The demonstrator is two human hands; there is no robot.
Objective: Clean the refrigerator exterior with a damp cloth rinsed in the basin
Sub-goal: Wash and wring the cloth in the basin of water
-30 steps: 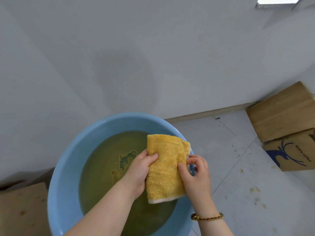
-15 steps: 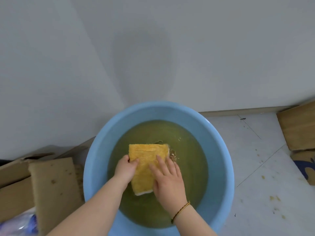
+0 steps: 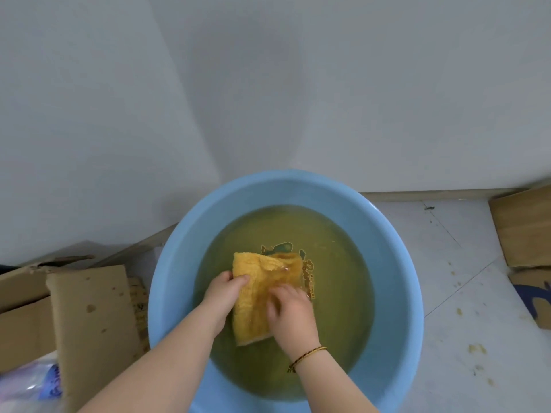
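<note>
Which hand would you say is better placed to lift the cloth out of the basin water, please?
Left, probably: the left hand grips the yellow cloth by its edge, whereas the right hand lies on top, its hold blurred.

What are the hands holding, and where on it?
The yellow cloth, in the basin: left hand grips its left edge; right hand rests on its right side, grip unclear.

On my feed I've got 2 bare forearms [image 3: 167, 362], left hand [image 3: 222, 296] and right hand [image 3: 293, 315], with 1 thin braided bracelet [image 3: 307, 354], dark and gold, round the right wrist.
</note>
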